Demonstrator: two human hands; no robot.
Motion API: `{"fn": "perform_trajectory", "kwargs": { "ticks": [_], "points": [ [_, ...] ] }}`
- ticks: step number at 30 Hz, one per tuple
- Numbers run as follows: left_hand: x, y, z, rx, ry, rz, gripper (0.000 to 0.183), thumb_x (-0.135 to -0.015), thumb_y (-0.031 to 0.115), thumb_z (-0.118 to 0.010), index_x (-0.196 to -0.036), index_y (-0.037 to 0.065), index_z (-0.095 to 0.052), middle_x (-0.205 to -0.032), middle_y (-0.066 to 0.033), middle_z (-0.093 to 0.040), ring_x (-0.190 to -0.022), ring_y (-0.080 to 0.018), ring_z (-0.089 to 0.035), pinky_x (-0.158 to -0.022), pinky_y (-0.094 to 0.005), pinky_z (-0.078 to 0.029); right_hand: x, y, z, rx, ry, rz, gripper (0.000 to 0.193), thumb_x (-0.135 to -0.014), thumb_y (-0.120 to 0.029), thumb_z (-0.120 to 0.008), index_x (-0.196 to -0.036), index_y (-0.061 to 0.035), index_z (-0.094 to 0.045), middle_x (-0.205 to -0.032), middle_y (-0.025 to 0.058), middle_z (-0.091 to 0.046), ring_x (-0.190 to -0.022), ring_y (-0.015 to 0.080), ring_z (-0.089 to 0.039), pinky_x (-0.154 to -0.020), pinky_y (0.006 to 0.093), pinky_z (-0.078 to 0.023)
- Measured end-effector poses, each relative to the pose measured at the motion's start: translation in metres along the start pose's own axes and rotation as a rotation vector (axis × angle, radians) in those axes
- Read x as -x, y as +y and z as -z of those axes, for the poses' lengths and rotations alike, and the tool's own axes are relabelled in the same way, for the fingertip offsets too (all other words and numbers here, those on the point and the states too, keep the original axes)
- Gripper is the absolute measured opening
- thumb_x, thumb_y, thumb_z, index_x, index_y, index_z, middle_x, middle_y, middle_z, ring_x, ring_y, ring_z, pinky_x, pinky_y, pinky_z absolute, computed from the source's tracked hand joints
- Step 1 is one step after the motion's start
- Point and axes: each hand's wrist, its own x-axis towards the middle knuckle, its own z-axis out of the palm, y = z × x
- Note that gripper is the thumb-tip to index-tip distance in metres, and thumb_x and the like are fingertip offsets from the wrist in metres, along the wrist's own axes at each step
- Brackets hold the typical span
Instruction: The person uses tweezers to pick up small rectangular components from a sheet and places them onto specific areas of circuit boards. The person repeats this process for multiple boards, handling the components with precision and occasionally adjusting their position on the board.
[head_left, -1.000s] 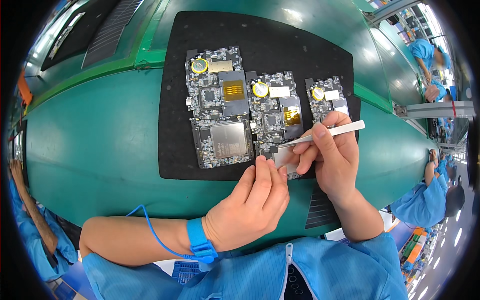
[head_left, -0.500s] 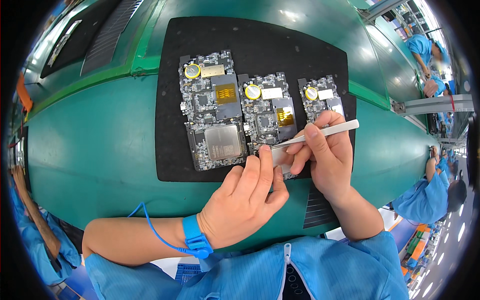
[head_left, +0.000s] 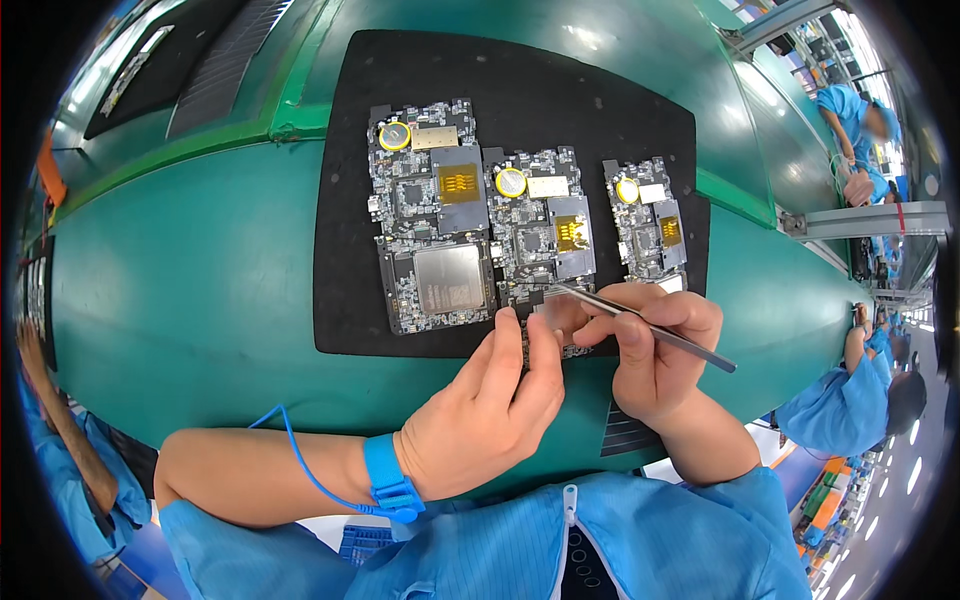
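The middle circuit board has a round yellow-edged coin cell and a gold-coloured patch. My left hand, wearing a blue wrist strap, lies over its lower part, fingers stretched out and a little apart. In my right hand is a pair of metal tweezers, gripped between thumb and fingers. Their tips slant down-left to the board just beyond my left fingertips; whether they pinch anything is too small to tell. My fingers hide much of the board's lower end.
A similar board with a large silver square lies left, another right, all on a black mat. The mat rests on a green worktop. A metal post stands right. Co-workers in blue sit at both sides.
The tweezers have swung so their rear end points lower right instead of upper right. My right hand has turned and dropped slightly, uncovering the right board. My left fingertips have drawn back a little.
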Motion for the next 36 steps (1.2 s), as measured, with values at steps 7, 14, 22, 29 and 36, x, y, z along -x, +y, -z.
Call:
{"fn": "perform_trajectory", "kwargs": {
  "ticks": [7,14,22,29,36],
  "points": [
    [0.000,-0.001,0.001,-0.017,-0.013,-0.020,0.031,-0.078,0.013,-0.055,-0.102,-0.006,-0.062,-0.101,-0.0209,-0.058,-0.098,-0.0377,-0.056,-0.080,-0.0351,-0.054,0.002,-0.009,-0.006,-0.092,-0.003,-0.156,0.008,-0.088,-0.003,-0.058,-0.085,0.0015,-0.052,-0.090,0.0224,-0.066,-0.071,0.0214,-0.068,-0.062,0.0280,-0.054],
    [0.000,-0.002,0.000,-0.018,0.004,-0.029,0.030,-0.078,0.014,-0.055,-0.099,-0.006,-0.063,-0.099,-0.0211,-0.058,-0.096,-0.0371,-0.057,-0.079,-0.0350,-0.054,0.006,0.002,-0.006,0.059,-0.043,-0.084,0.008,-0.084,0.000,-0.061,-0.085,0.0014,-0.053,-0.092,0.0206,-0.067,-0.066,0.0206,-0.067,-0.055,0.0273,-0.053],
    [-0.001,-0.002,0.001,-0.009,0.003,-0.030,0.028,-0.077,0.014,-0.056,-0.097,-0.005,-0.063,-0.098,-0.0209,-0.059,-0.094,-0.0367,-0.058,-0.078,-0.0348,-0.054,0.003,-0.005,-0.005,0.128,-0.068,-0.100,0.006,-0.083,-0.001,-0.062,-0.081,0.0003,-0.056,-0.087,0.0171,-0.068,-0.064,0.0197,-0.067,-0.053,0.0266,-0.051],
    [-0.001,0.000,-0.001,0.025,0.004,0.011,0.028,-0.076,0.014,-0.057,-0.097,-0.004,-0.062,-0.101,-0.0214,-0.058,-0.095,-0.0356,-0.058,-0.079,-0.0355,-0.053,0.003,-0.002,-0.004,0.034,0.008,-0.070,0.005,-0.083,-0.001,-0.062,-0.082,-0.0003,-0.057,-0.084,0.0161,-0.068,-0.066,0.0190,-0.066,-0.055,0.0259,-0.052],
    [-0.002,0.000,-0.004,0.083,0.030,0.107,0.025,-0.075,0.015,-0.058,-0.096,0.003,-0.062,-0.115,-0.0269,-0.054,-0.099,-0.0328,-0.056,-0.074,-0.0342,-0.050,0.005,-0.002,-0.007,0.141,-0.005,-0.073,0.011,-0.081,-0.001,-0.064,-0.084,0.0001,-0.054,-0.083,0.0167,-0.067,-0.056,0.0203,-0.061,-0.050,0.0287,-0.048]
  ]
}}
